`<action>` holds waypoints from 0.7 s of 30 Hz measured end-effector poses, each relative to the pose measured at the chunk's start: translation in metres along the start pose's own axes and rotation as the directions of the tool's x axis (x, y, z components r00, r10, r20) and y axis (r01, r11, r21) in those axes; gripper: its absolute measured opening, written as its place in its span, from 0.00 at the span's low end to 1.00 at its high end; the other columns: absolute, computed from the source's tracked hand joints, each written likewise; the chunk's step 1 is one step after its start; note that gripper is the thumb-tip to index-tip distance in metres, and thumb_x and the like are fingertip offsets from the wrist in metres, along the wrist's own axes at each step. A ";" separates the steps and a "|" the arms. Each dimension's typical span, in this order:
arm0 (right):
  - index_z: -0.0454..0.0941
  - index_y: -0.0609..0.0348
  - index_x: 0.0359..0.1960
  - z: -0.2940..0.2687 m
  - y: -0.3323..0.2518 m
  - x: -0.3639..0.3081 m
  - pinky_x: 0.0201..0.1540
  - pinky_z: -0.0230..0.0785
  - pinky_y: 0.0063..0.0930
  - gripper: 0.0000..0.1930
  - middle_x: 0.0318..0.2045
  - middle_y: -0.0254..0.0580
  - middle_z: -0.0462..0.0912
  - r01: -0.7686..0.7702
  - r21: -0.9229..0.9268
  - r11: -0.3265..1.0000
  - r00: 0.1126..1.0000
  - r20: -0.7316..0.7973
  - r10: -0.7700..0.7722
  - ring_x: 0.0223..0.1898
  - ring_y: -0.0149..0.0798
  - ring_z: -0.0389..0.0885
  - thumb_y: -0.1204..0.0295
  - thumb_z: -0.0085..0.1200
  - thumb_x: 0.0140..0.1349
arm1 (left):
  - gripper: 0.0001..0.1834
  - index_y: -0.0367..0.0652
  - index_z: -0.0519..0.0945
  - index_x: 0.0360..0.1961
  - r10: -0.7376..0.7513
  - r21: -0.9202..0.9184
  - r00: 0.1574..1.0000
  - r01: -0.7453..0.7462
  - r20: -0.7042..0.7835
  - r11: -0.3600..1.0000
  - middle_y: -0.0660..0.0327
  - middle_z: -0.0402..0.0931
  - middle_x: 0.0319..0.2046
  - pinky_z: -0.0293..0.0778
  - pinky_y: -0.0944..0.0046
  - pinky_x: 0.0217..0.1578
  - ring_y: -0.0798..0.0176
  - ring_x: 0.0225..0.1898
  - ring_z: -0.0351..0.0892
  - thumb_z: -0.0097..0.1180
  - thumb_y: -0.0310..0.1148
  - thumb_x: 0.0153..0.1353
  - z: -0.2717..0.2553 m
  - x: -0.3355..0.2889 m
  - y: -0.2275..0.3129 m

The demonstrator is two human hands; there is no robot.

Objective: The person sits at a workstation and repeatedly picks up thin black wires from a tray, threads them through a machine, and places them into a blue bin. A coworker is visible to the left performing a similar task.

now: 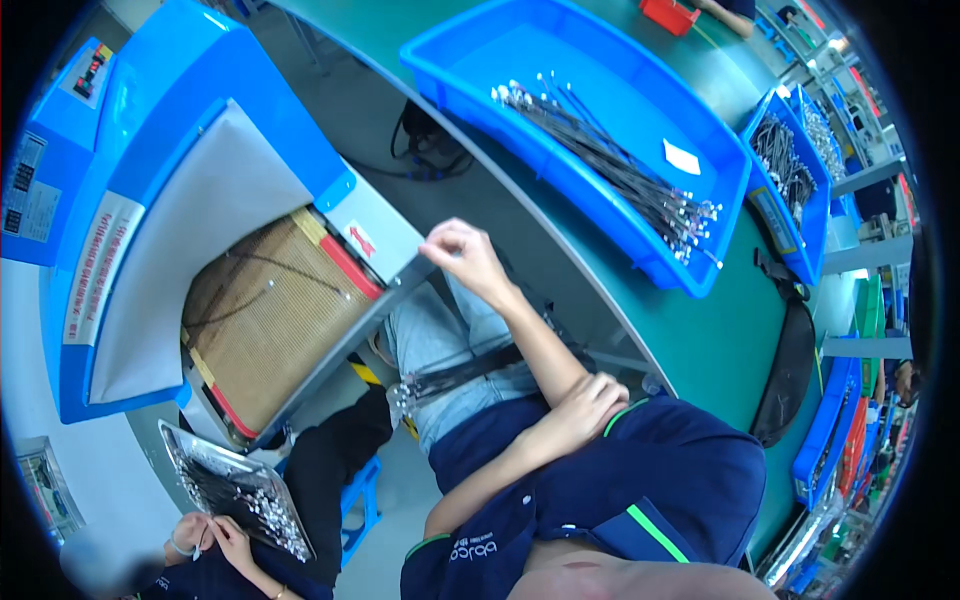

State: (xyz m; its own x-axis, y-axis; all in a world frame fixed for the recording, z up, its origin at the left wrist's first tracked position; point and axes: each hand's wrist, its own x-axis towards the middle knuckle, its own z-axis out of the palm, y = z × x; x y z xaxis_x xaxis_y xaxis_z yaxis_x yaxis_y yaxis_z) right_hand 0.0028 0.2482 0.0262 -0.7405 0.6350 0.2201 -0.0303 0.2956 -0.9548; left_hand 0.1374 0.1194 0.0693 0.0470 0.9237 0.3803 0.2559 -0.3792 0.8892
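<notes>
Some room separates right hand [464, 256] and green table edge [632, 306]

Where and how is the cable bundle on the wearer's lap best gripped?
Probably by the dark stretch of the bundle left of the right forearm, from above: it lies crosswise on the lap with its top exposed there, and the pale ends sit at the left.

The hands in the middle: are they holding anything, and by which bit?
No object seems held: the left hand rests at the right elbow; the curled right hand shows nothing in it.
</notes>
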 end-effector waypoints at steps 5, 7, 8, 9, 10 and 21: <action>0.81 0.66 0.26 -0.012 0.008 0.002 0.30 0.68 0.23 0.08 0.28 0.41 0.80 0.006 -0.035 0.999 0.993 -0.120 -0.010 0.27 0.31 0.78 0.72 0.62 0.54 | 0.09 0.36 0.68 0.33 -0.135 -0.101 0.987 0.143 0.089 0.985 0.50 0.68 0.29 0.68 0.55 0.36 0.48 0.33 0.71 0.47 0.32 0.65 0.014 -0.008 -0.003; 0.82 0.65 0.27 -0.021 0.007 0.002 0.31 0.69 0.23 0.09 0.28 0.41 0.80 -0.038 -0.064 0.997 0.994 -0.105 0.031 0.27 0.31 0.77 0.70 0.62 0.54 | 0.07 0.37 0.68 0.35 -0.223 -0.292 0.958 0.269 0.182 0.918 0.50 0.70 0.31 0.68 0.54 0.37 0.47 0.35 0.73 0.46 0.31 0.66 0.006 -0.007 0.004; 0.82 0.65 0.28 -0.024 0.009 0.001 0.31 0.69 0.23 0.09 0.28 0.41 0.80 -0.060 -0.090 0.994 0.995 -0.088 0.052 0.27 0.31 0.77 0.69 0.62 0.54 | 0.07 0.37 0.69 0.35 -0.221 -0.333 0.947 0.292 0.235 0.897 0.50 0.70 0.33 0.68 0.55 0.38 0.48 0.38 0.73 0.46 0.30 0.66 0.000 -0.007 0.007; 0.82 0.65 0.27 -0.027 0.012 -0.001 0.32 0.70 0.25 0.10 0.28 0.42 0.80 -0.089 -0.143 0.986 0.996 -0.041 0.083 0.27 0.33 0.78 0.68 0.61 0.54 | 0.07 0.37 0.69 0.36 -0.196 -0.331 0.962 0.252 0.193 0.909 0.50 0.70 0.35 0.67 0.55 0.40 0.49 0.39 0.73 0.46 0.30 0.66 0.001 -0.007 0.004; 0.82 0.65 0.27 -0.029 0.014 -0.003 0.32 0.70 0.27 0.11 0.28 0.43 0.80 -0.114 -0.195 0.974 0.993 0.004 0.117 0.27 0.36 0.78 0.67 0.61 0.54 | 0.07 0.37 0.69 0.37 -0.170 -0.326 0.974 0.212 0.150 0.921 0.51 0.70 0.36 0.67 0.56 0.41 0.49 0.41 0.72 0.45 0.30 0.66 0.003 -0.007 0.002; 0.81 0.60 0.37 -0.011 0.064 -0.075 0.42 0.72 0.39 0.14 0.31 0.49 0.84 0.015 -0.491 0.871 0.513 0.751 0.415 0.37 0.49 0.82 0.65 0.60 0.52 | 0.10 0.38 0.72 0.42 -0.271 -0.403 0.900 0.400 0.341 0.823 0.54 0.75 0.38 0.72 0.60 0.42 0.55 0.40 0.77 0.46 0.33 0.66 -0.027 -0.023 -0.006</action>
State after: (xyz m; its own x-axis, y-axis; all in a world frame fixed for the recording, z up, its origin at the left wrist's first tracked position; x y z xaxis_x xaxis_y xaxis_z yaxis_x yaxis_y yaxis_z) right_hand 0.0643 0.2275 -0.0493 -0.8969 -0.0878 -0.4335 0.2926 0.6173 -0.7303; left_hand 0.1088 0.0989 0.0622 0.3026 0.9530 0.0148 -0.1598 0.0355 0.9865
